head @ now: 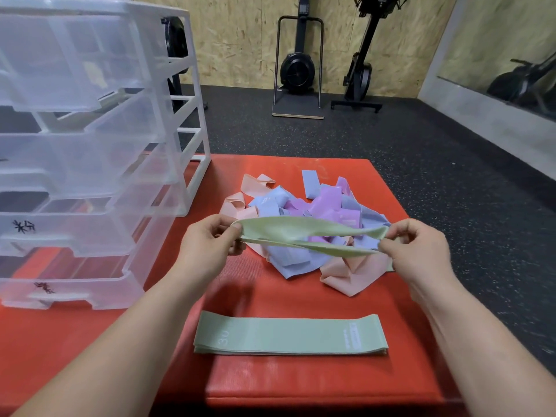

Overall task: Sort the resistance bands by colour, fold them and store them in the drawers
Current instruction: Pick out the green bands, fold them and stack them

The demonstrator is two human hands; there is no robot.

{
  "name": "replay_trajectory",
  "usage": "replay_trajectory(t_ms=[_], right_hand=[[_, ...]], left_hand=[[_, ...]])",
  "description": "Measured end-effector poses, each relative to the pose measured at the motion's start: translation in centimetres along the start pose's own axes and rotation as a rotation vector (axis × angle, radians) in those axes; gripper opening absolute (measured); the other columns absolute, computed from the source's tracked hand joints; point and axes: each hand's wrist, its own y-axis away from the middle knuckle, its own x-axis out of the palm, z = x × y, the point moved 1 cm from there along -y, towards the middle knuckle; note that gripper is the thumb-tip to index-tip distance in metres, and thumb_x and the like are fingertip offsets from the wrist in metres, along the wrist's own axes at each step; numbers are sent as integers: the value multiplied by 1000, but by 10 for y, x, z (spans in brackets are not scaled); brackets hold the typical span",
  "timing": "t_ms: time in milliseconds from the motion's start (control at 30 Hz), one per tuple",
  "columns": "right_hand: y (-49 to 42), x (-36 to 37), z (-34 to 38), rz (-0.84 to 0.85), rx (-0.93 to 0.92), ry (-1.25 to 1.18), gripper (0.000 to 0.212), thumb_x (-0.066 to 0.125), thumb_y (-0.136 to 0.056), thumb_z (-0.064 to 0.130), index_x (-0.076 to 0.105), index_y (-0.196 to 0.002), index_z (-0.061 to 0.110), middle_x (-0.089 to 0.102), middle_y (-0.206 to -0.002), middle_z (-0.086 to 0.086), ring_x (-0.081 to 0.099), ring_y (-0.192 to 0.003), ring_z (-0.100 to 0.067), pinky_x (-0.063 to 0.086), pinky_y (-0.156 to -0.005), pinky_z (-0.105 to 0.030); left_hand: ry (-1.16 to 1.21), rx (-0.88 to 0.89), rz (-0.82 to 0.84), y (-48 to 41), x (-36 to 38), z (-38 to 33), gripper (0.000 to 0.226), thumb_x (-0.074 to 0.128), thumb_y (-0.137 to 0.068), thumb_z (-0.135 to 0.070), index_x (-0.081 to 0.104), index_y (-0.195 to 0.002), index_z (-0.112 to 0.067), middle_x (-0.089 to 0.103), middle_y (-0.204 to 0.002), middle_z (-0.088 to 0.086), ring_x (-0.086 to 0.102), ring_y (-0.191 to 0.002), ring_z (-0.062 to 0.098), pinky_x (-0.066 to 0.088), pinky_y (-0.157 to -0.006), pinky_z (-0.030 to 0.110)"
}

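Green band (pixel 310 233) is pinched taut between left hand (pixel 210 242) and right hand (pixel 421 251).

Bands and drawers on a mat

The drawer unit (pixel 90 164) stands on the left side of the mat (pixel 301 383). A loose pile of bands (pixel 316 206) lies mid-mat, right of the unit. A flat stack of bands (pixel 290 334) lies nearer the person, by the front edge. Above and between them, the held band (pixel 301 230) spans from the left hand (pixel 207 242) to the right hand (pixel 421 248). Behind the mat, exercise machines (pixel 298 70) stand on the floor (pixel 421 152) against the wall (pixel 240 40).
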Motion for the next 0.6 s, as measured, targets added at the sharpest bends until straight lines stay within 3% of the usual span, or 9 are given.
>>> replay_trajectory(t_ms=[67, 167, 267, 400, 500, 600], right_hand=[[1, 1, 0, -40, -73, 149, 22, 69, -71, -1, 64, -77, 20, 54, -65, 4, 46, -57, -19, 39, -59, -32], [3, 2, 3, 75, -43, 246, 24, 62, -87, 9, 57, -98, 30, 64, -77, -2, 67, -60, -20, 47, -56, -33], [6, -2, 5, 241, 122, 56, 32, 55, -97, 7, 59, -118, 32, 66, -91, -11, 78, -72, -28, 63, -64, -40], [9, -14, 14, 556, 342, -316, 23, 58, -102, 6, 70, -119, 16, 77, -111, -18, 78, -98, -36, 66, -79, -39], [6, -21, 11, 719, 319, -480, 36, 65, -95, 3, 66, -130, 13, 74, -124, -17, 72, -114, -30, 59, -95, -42], [3, -26, 7, 811, 242, -603, 46, 71, -92, 7, 65, -137, 14, 70, -130, -15, 66, -117, -26, 56, -99, -41]], left_hand=[[-20, 23, 10, 1, 2, 1, 15, 67, -103, -15, 76, -90, -12, 76, -84, 20, 75, -78, 42, 63, -88, 57], [-37, 45, 50, 3, 6, 0, 15, 67, -102, -14, 76, -91, -11, 74, -82, 21, 70, -68, 29, 60, -86, 57], [-52, 51, 59, 3, 4, 1, 15, 67, -103, -14, 76, -90, -12, 73, -81, 22, 67, -68, 25, 60, -84, 56], [-49, 33, 45, 0, 0, 4, 16, 66, -103, -13, 76, -91, -10, 74, -80, 21, 67, -67, 25, 61, -82, 54], [-54, 22, 53, 0, 0, 6, 16, 67, -102, -15, 76, -90, -11, 74, -79, 20, 66, -65, 23, 61, -83, 54], [-47, 12, 46, -2, -1, 9, 16, 68, -102, -14, 76, -89, -10, 74, -80, 21, 66, -64, 22, 60, -81, 50]])
